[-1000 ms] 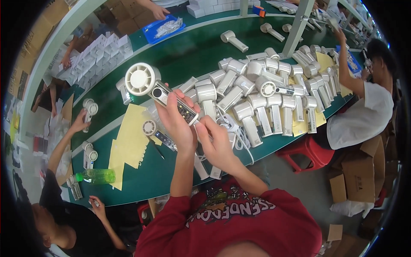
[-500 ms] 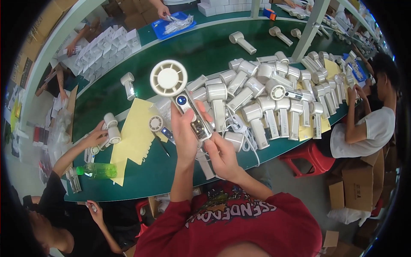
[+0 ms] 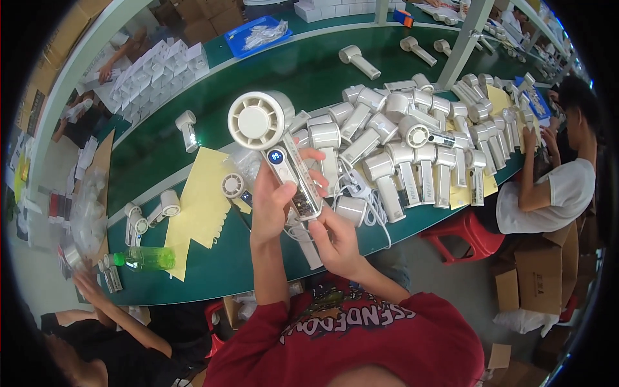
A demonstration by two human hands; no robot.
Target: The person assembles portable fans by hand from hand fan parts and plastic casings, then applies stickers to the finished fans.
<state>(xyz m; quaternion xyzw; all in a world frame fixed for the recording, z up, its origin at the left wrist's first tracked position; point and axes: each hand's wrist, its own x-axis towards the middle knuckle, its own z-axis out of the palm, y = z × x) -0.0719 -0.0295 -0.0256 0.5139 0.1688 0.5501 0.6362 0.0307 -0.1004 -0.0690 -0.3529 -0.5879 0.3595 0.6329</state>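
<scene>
My left hand (image 3: 271, 206) is closed round the handle of a white handheld fan (image 3: 261, 122). The fan's round grille faces up toward me, and a small round display (image 3: 276, 157) is lit on the handle. Part of the handle lies bare, with dark inner parts showing. At the handle's lower end my right hand (image 3: 338, 242) is pinched, touching it; what the fingertips hold there is hidden. Just beyond, a white charger block with a cable (image 3: 374, 216) lies by the heap of handheld fans (image 3: 387, 135).
Yellow paper (image 3: 200, 193), a loose fan (image 3: 233, 186) and a green bottle (image 3: 148, 258) lie to the left. A belt (image 3: 284, 77) runs behind, carrying spaced-out fans. White boxes (image 3: 161, 71) and a blue tray (image 3: 235, 42) stand beyond. Co-workers sit left and right.
The fan in my hands has tilted, showing more of its head's side, and its display now shows different figures. The co-worker at left has drawn a hand back from the fans there.
</scene>
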